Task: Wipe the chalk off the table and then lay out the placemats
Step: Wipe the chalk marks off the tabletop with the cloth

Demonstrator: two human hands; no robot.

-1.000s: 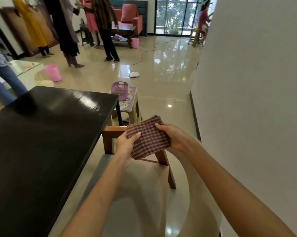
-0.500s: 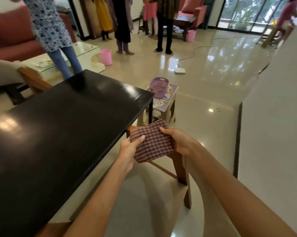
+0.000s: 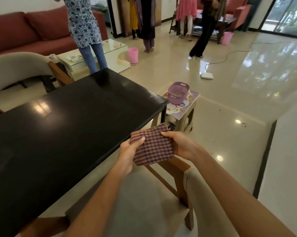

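Note:
I hold a folded purple-and-tan checked cloth (image 3: 153, 146) in both hands, just off the right edge of the glossy black table (image 3: 67, 127). My left hand (image 3: 128, 151) grips its left edge with the thumb on top. My right hand (image 3: 180, 144) grips its right edge. The cloth hangs in the air above a wooden chair with a cream seat (image 3: 175, 170), not touching the table. The black tabletop reflects ceiling lights; I see no chalk marks and no placemats on it.
A purple basket (image 3: 178, 92) sits on a small flowered stool (image 3: 185, 110) past the table's far corner. A cream chair (image 3: 16, 69) stands at the table's left side. Several people stand beyond, near a glass coffee table (image 3: 117, 53), pink bins (image 3: 133, 55) and a floor cable.
My view has swung to the left, bringing more of the black table and the sofa side of the room into sight. Both hands still hold the folded cloth the same way.

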